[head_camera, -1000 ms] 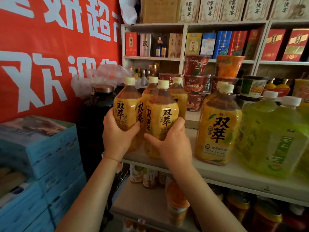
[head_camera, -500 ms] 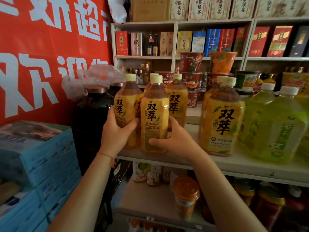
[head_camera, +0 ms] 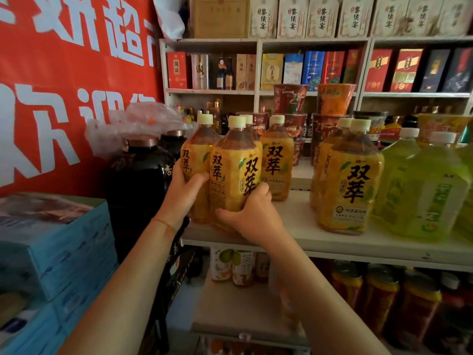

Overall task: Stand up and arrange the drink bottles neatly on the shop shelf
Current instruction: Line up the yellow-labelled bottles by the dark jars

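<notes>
Since the earlier frame the front bottle (head_camera: 234, 172) is turned label-forward at the shelf's (head_camera: 384, 248) left front edge. It is gripped by the right hand (head_camera: 252, 213); the left hand (head_camera: 185, 189) grips its neighbour (head_camera: 195, 165). All visible bottles stand upright; alignment remains. Clear ribbed plastic, glossy yellow labels.

At ten o'clock a red banner (head_camera: 64, 85) carries white characters. Centre, amber bottles (head_camera: 234, 172) wear yellow labels with black characters and cream caps. At three o'clock green bottles (head_camera: 419, 190) have white caps. At eight o'clock, blue boxes (head_camera: 56, 252).
</notes>
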